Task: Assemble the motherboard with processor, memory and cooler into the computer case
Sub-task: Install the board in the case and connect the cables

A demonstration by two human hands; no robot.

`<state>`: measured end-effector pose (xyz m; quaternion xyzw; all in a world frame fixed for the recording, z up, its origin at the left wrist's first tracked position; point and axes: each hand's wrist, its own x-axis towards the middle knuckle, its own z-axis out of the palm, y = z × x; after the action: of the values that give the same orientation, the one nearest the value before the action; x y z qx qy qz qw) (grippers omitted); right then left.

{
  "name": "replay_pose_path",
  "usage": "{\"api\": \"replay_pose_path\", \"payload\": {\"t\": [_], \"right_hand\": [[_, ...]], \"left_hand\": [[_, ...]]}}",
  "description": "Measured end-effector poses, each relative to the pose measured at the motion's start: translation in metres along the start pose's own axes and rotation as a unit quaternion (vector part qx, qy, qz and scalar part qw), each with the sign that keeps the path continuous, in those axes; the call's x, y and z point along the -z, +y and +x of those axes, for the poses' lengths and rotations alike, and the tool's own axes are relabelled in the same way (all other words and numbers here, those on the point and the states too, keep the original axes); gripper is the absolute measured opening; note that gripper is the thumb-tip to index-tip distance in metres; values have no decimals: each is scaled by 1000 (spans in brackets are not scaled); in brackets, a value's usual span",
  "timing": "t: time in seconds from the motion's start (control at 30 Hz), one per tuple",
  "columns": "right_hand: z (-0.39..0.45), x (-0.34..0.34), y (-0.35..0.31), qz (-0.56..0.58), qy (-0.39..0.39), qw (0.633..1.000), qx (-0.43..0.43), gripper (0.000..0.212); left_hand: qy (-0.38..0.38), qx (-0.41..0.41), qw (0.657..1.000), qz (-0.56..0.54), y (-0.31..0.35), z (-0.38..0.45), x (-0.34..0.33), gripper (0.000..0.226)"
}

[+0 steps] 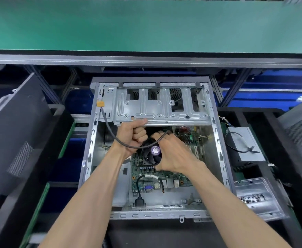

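Head view, case: the open computer case (216, 140) lies flat at frame centre, long axis running 12 to 6 o'clock, drive cage (162, 104) at its 12 o'clock end
Motherboard: the green motherboard (171, 178) sits inside the case floor, its port row facing 6 o'clock
Cooler: a black fan cooler (151, 157) with a purple hub label sits on the board, face up, near case centre
Left hand: the left hand (133, 135) is fisted at the cooler's 10 o'clock, fingers curled around a black cable (111, 130)
Cable: it runs from an orange connector (100, 104) at the case's 11 o'clock corner, across the left wrist and over the cooler
Right hand: the right hand (173, 154) grips the cooler's 3 o'clock side, thumb at its lower edge
Around: a power supply (245, 145) at 3 o'clock outside the case, a clear screw tray (259, 197) at 4 o'clock, a dark side panel (17, 129) at 9 o'clock, a green conveyor (146, 25) at 12 o'clock
In the way: a second black lead (139, 189) loops over the board's 6 o'clock edge
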<state>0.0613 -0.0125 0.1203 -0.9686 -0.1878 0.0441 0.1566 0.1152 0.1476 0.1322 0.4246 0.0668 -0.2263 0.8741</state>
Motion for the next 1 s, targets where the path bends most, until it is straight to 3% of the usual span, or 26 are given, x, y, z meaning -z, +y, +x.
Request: {"api": "replay_pose_path", "payload": {"t": [0.3, 0.43, 0.73, 1.0], "right_hand": [[-16, 1, -10, -24, -31, 999, 6, 87], [-23, 0, -11, -49, -26, 998, 26, 77], [-34, -2, -14, -70, -43, 996, 24, 80], [-35, 0, -13, -77, -61, 995, 30, 82]], "left_hand": [[-17, 0, 1000, 6, 1, -5, -3, 38], [-24, 5, 1000, 11, 2, -7, -3, 40], [1, 5, 1000, 12, 2, -9, -4, 57], [8, 9, 1000, 17, 3, -8, -5, 57]]}}
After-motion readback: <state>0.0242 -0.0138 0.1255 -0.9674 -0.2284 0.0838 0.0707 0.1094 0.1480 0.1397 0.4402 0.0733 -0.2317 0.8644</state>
